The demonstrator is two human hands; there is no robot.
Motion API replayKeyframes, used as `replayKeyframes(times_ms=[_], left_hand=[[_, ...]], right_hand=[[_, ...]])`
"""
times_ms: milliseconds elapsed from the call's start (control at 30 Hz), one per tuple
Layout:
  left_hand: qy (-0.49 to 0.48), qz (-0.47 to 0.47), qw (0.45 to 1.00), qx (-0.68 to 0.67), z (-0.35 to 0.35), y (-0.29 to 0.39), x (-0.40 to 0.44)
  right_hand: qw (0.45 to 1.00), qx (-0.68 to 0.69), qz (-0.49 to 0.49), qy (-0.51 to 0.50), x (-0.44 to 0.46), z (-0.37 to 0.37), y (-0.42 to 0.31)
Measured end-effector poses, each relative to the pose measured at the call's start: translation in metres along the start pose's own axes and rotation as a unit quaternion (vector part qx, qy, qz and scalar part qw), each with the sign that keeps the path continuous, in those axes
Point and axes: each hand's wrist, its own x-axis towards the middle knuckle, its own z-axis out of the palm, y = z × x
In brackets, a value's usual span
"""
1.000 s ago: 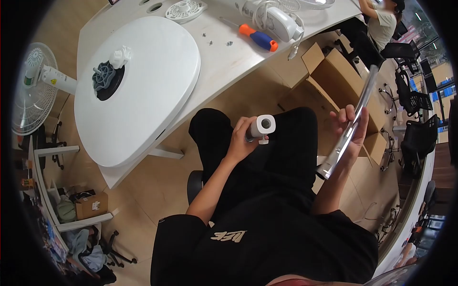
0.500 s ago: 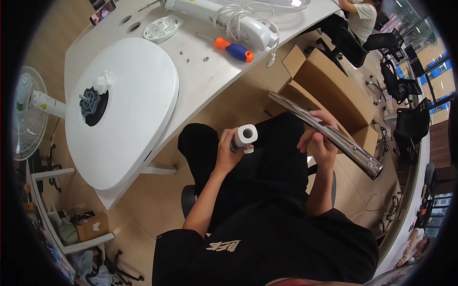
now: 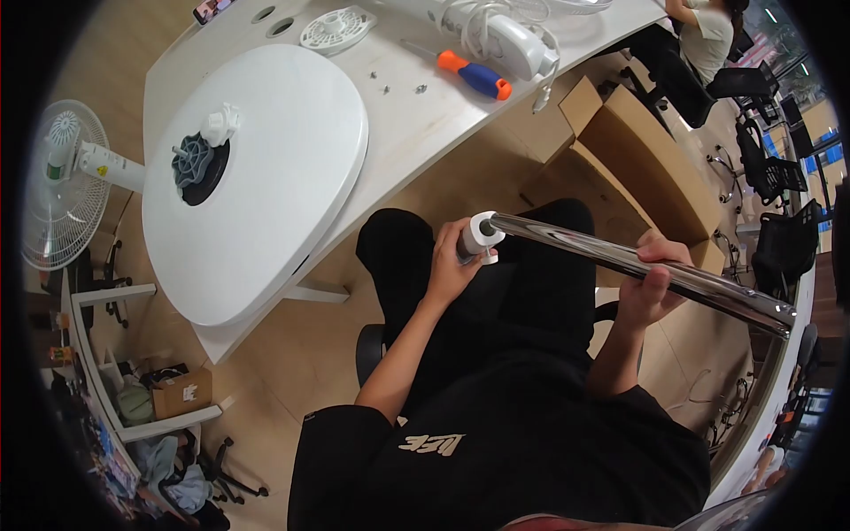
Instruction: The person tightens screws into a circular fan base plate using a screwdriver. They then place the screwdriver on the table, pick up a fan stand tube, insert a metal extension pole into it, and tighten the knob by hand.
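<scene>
My left hand (image 3: 450,263) is wrapped round a short grey tube with a white collar (image 3: 482,232), which has a small white knob on its side. In my right hand (image 3: 653,281) is a long chrome pole (image 3: 575,246), slanting down to the right. The pole's narrower end meets the collar's mouth; whether it has entered the hole I cannot tell. On the table to my left lies a white rounded fan base (image 3: 274,221). A grey star-shaped knob (image 3: 193,161) and a small white plastic part (image 3: 219,126) rest by its dark central hole.
The white table (image 3: 416,146) carries an orange-and-blue screwdriver (image 3: 478,76), several small screws (image 3: 421,88), a white vented cover (image 3: 336,30) and a corded fan body (image 3: 522,55). An open cardboard box (image 3: 651,146) stands on the floor. A standing fan (image 3: 66,181) is at left; a person (image 3: 707,40) sits beyond.
My right hand has swung the chrome pole flatter and brought its narrow end against the white collar. My right fingers have closed round the pole. The view has shifted slightly.
</scene>
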Motion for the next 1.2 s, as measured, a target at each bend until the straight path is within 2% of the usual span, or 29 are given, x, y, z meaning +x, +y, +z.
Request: replayKeyframes(times_ms=[167, 267, 400, 533, 633, 667, 767, 800, 900, 933, 1033, 1200], left_hand=[[-0.003, 0.009, 1.0, 0.008, -0.003, 0.004, 0.0], [-0.004, 0.005, 1.0, 0.006, -0.003, 0.0, 0.0], [0.008, 0.003, 1.0, -0.002, -0.004, -0.005, -0.001], [0.012, 0.007, 1.0, -0.004, -0.006, -0.008, 0.001], [0.017, 0.008, 1.0, -0.01, -0.005, -0.017, 0.003], [0.018, 0.005, 1.0, -0.01, -0.006, -0.016, 0.003], [0.005, -0.004, 1.0, -0.014, -0.008, -0.013, 0.003], [-0.001, -0.005, 1.0, -0.019, -0.009, -0.012, 0.004], [-0.008, -0.006, 1.0, -0.025, -0.008, -0.015, 0.004], [-0.009, -0.002, 1.0, -0.019, -0.008, -0.016, 0.005], [-0.018, 0.0, 1.0, -0.006, -0.006, -0.016, 0.004], [-0.04, -0.01, 0.999, 0.005, -0.008, -0.013, 0.003]], right_hand=[[0.999, -0.018, 0.007, -0.043, -0.001, 0.007, 0.0], [0.999, -0.014, 0.039, -0.035, -0.002, 0.013, -0.001], [0.999, -0.004, 0.034, -0.042, 0.003, 0.025, -0.008], [0.986, -0.052, 0.03, -0.155, 0.03, 0.025, -0.014], [0.985, -0.015, 0.059, -0.158, 0.042, 0.033, -0.011], [0.979, -0.002, 0.067, -0.193, 0.045, 0.029, -0.008], [0.979, 0.091, 0.11, -0.145, 0.04, 0.04, -0.009], [0.973, 0.116, 0.09, -0.179, 0.042, 0.038, -0.004], [0.971, 0.161, 0.091, -0.151, 0.04, 0.05, -0.004], [0.965, 0.181, 0.081, -0.173, 0.04, 0.05, 0.0], [0.944, 0.255, 0.122, -0.172, 0.044, 0.062, -0.004], [0.924, 0.286, 0.106, -0.231, 0.048, 0.061, 0.007]])
